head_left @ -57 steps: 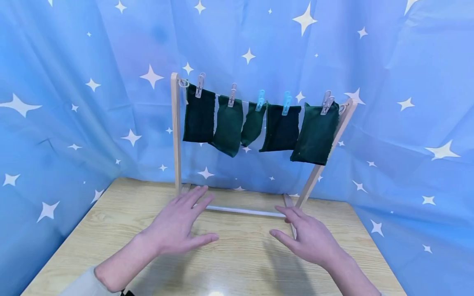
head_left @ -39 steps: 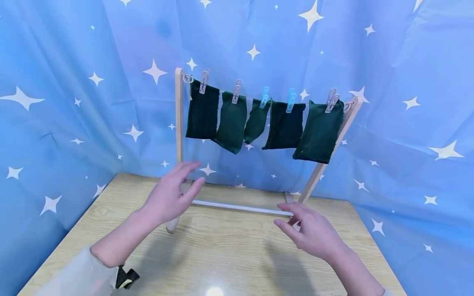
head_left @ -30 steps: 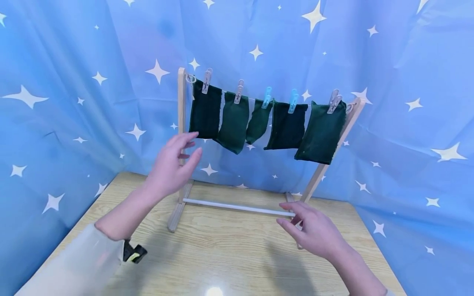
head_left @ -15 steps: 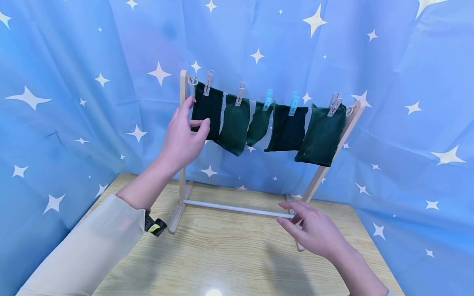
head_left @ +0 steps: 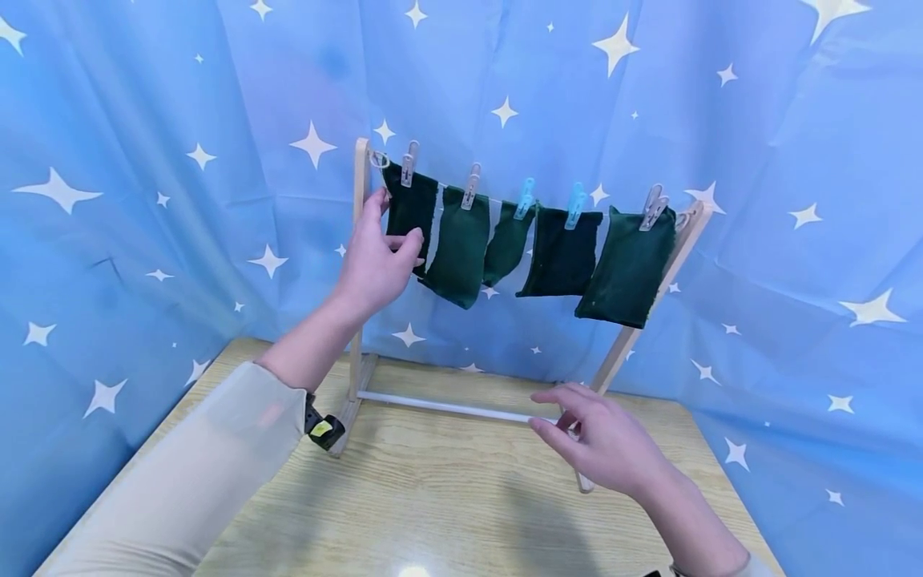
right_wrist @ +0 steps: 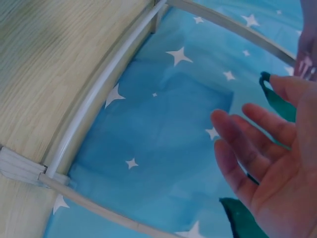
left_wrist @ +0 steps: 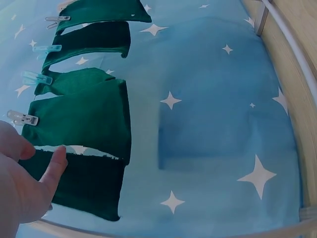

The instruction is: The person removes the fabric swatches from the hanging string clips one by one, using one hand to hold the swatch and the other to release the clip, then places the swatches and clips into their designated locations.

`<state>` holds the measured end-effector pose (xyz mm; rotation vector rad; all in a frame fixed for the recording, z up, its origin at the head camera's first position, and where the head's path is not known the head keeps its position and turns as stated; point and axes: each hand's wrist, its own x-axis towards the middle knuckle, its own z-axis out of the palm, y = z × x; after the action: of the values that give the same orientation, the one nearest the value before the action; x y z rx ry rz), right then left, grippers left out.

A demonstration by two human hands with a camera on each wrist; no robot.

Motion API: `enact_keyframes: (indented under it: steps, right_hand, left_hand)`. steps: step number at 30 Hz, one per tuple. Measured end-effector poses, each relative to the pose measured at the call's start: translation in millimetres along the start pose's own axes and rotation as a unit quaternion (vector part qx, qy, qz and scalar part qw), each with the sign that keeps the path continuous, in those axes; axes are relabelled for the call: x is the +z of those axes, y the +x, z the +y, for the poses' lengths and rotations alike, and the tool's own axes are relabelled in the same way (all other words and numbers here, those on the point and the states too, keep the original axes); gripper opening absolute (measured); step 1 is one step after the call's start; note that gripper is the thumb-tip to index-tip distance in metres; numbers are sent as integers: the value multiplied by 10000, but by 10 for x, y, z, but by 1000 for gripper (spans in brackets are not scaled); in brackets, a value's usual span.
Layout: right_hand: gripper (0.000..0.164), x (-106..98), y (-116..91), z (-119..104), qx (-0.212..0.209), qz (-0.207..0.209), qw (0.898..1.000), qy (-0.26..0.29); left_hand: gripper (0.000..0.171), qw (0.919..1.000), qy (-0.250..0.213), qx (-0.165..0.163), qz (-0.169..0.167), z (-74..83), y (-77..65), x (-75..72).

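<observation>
A dark green cloth (head_left: 413, 204) hangs leftmost on the line under a clear clothes peg (head_left: 409, 166). My left hand (head_left: 378, 260) is at this cloth, its fingertips at the left edge and the thumb apart in front. In the left wrist view one finger lies over the cloth (left_wrist: 91, 183), and the fingers are not closed round it. To its right hang several more green cloths, such as a larger one (head_left: 457, 244) under another clear peg (head_left: 471, 187). My right hand (head_left: 609, 437) hovers with relaxed, parted fingers in front of the rack's right foot, holding nothing.
The wooden rack has a left post (head_left: 361, 176), a leaning right post (head_left: 616, 353) and a white lower bar (head_left: 447, 409). It stands on a wood-grain table (head_left: 433, 489), with a blue starred curtain (head_left: 180, 240) behind. Blue pegs (head_left: 575, 207) hold the middle cloths.
My left hand has risen from low over the table to the leftmost cloth, whose lower part is now pushed askew. The right hand stays low, shifted slightly left.
</observation>
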<state>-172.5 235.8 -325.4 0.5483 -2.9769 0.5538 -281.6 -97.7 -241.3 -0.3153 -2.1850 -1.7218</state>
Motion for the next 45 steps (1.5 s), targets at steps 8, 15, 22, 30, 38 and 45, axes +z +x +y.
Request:
enact_keyframes:
  steps: [8,15,22,30,38,45]
  right_hand:
    - [36,-40,21,-14,-242,139,9996,62]
    - [32,-113,52,-77,-704,488,9962,151]
    - [32,-246,128,-217,-923,556,9942,43]
    - [34,-483,350,-436,-1144,680,9911,-51]
    - [31,-807,811,-905,-1262,1070,9842,635]
    - [35,-1011,1141,-1448,-1181,1226,9746,1452]
  left_hand:
    - [82,9987,-356,-90,351,5,27,112]
    - [73,9939,-824,10,738,12,15,216]
    - [55,9895,-887,159,1127,49,-52,206]
    - [36,9884,-1006,100,1132,44,-55,38]
    - [36,9878,-1092,29,1114,-38,-64,-87]
    - [35,9877,-1028,90,1173,-78,-68,-113]
